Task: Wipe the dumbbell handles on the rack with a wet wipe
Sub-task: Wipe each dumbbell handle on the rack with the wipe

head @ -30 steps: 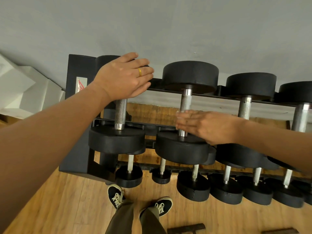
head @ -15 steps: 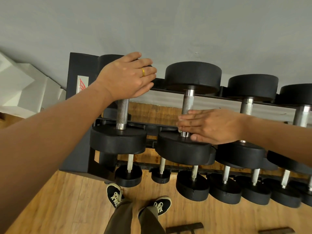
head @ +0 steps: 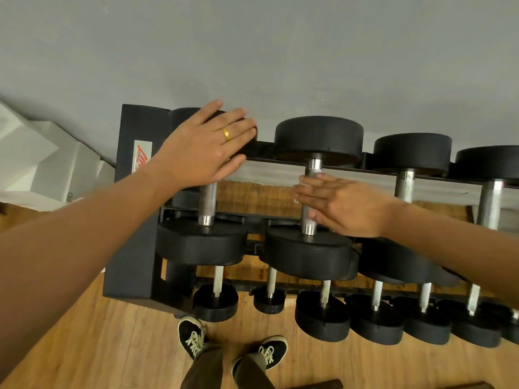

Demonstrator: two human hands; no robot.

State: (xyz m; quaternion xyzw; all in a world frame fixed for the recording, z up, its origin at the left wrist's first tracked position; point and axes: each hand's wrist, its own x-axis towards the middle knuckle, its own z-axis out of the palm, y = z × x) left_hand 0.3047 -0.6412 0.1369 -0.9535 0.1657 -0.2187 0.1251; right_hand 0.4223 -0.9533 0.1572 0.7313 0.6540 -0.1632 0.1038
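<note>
The front-to-back second handle (head: pixel 314 170) is crossed by the straight-fingered right hand (head: pixel 346 206) — the left hand (head: pixel 202 148) is laid spread on the end weight (head: pixel 181 117).

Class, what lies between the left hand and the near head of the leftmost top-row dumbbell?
A knurled steel handle, seen in the head view.

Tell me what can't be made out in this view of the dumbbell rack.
Head view:
Wet wipe: the right hand covers the second dumbbell's handle; no wipe shows clearly.
Leftmost dumbbell's far end: mostly hidden under the left hand.
Rack label: partly behind the left wrist, unreadable.
Rightmost dumbbells: cut off by the frame edge.
</note>
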